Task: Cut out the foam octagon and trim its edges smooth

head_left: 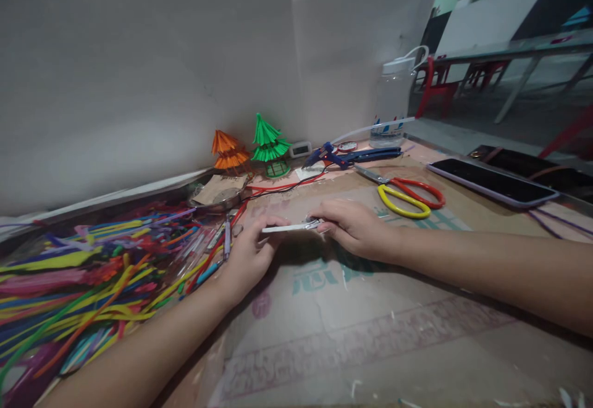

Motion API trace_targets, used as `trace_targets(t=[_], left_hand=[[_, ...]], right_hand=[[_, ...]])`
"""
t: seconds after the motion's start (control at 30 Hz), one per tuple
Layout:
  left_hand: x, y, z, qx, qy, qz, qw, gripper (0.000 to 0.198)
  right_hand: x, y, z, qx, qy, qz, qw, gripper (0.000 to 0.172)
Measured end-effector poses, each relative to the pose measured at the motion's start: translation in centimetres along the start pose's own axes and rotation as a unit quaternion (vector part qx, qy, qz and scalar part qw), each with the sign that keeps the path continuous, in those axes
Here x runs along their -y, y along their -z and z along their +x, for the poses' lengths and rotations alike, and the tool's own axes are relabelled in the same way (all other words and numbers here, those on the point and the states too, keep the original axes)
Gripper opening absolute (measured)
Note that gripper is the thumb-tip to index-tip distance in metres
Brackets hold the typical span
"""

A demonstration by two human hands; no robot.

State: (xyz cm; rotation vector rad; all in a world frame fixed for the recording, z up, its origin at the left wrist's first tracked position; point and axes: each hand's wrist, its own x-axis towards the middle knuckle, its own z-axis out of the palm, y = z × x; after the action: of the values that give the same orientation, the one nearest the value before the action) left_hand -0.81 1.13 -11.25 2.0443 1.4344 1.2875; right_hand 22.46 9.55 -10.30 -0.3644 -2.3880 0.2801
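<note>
Between my two hands is a thin white piece point(290, 228), seen almost edge-on above the cardboard sheet point(324, 340). My left hand point(256, 252) is closed on its left end, with the thumb below and the fingers behind. At its right end, my right hand point(354, 228) pinches the piece near a small shiny bit whose shape I cannot make out. Scissors point(403, 197) with one yellow and one red handle lie beyond my right hand, blades pointing away to the left.
Colourful pipe cleaners point(92, 278) pile up at left. Orange point(229, 152) and green point(269, 142) paper-like trees stand by the wall. A blue glue gun point(331, 156), a water bottle point(393, 105) and a phone point(492, 181) lie farther back and right.
</note>
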Motion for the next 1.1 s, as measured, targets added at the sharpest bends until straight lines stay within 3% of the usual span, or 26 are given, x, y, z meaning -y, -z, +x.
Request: trace_targets(t=[0.3, 0.6, 0.7, 0.87, 1.1], left_hand=[[0.12, 0.08, -0.07, 0.004, 0.007, 0.005, 1.0, 0.013], [0.27, -0.01, 0.1, 0.01, 0.02, -0.006, 1.0, 0.014], [0.34, -0.03, 0.15, -0.005, 0.028, -0.002, 1.0, 0.015], [0.63, -0.29, -0.21, -0.04, 0.045, -0.029, 0.998, 0.022], [0.35, -0.1, -0.49, 0.001, 0.024, -0.014, 1.0, 0.025]], right_hand=[[-0.11, 0.17, 0.21, -0.001, 0.023, 0.0, 1.0, 0.03], [-0.13, -0.05, 0.08, -0.023, -0.024, 0.017, 0.999, 0.029], [-0.16, -0.14, 0.01, -0.04, -0.045, 0.02, 0.998, 0.029], [-0.32, -0.36, -0.07, -0.012, -0.075, 0.04, 0.996, 0.029], [-0.55, -0.59, -0.04, -0.003, -0.061, 0.023, 0.998, 0.02]])
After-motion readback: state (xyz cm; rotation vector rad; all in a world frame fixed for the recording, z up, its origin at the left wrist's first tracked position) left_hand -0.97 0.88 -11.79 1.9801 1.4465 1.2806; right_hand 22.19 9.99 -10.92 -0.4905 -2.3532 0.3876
